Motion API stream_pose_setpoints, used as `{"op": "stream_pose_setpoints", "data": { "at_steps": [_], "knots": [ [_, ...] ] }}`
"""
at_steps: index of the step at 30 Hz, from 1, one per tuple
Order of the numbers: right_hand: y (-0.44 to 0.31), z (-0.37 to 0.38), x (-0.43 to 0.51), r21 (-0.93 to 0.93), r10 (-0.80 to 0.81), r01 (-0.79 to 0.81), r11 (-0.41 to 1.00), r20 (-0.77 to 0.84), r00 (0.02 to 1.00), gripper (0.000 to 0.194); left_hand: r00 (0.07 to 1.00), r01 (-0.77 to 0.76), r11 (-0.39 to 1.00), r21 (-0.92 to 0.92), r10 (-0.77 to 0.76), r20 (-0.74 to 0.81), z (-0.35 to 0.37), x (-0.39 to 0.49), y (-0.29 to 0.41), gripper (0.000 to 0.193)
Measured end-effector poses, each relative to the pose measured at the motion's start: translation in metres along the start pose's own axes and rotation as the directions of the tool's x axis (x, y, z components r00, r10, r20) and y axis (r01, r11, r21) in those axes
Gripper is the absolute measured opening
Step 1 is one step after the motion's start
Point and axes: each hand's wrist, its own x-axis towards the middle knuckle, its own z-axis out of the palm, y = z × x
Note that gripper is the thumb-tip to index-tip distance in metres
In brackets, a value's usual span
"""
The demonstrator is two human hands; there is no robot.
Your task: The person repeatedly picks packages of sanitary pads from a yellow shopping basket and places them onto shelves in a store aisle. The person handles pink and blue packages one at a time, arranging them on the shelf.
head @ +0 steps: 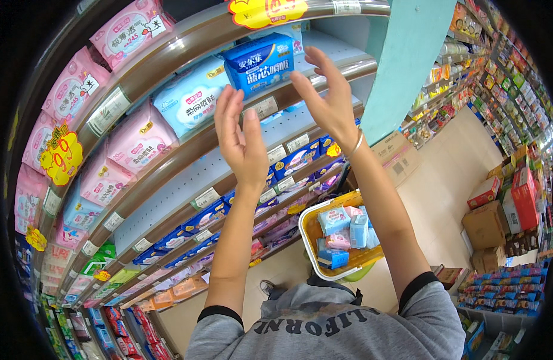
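Note:
Both my hands are raised at a store shelf, one on each side of a dark blue pack of sanitary pads [260, 63]. My left hand [242, 135] is near its lower left corner, fingers up and thumb apart, with nothing held. To the right of the pack, my right hand [328, 92] has its thumb and fingers spread, empty; whether a fingertip touches the pack I cannot tell. A light blue pad pack [193, 96] lies left of the dark blue one, and a pink pad pack [142, 137] follows further left.
Below my right forearm stands a yellow shopping basket [305, 225] with a white rim, holding several pink and blue packs. A cardboard box [396, 157] is beside the shelf's teal end panel [396, 58]. Stacked cartons [486, 225] stand across the aisle. Metal price rails [276, 101] edge the shelves.

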Motion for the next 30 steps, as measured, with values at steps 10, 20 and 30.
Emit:
{"op": "stream_pose_setpoints", "data": {
  "at_steps": [10, 20, 30],
  "knots": [
    [0.015, -0.068, -0.133, 0.061, 0.381, -0.377, 0.924, -0.078, 0.921, 0.043, 0.952, 0.274, 0.962, 0.008, -0.272, 0.143, 0.008, -0.114, -0.016, 0.028],
    [0.041, -0.133, -0.254, -0.176, 0.694, -0.705, 0.687, -0.128, 0.708, 0.04, 0.738, 0.604, 0.786, 0.134, -0.615, 0.278, 0.028, -0.238, -0.065, 0.03],
    [0.08, -0.143, -0.348, -0.21, 0.887, -0.877, 0.432, -0.08, 0.455, 0.044, 0.279, 0.904, 0.332, 0.27, -0.936, 0.216, 0.02, -0.326, -0.102, 0.045]
  ]
}}
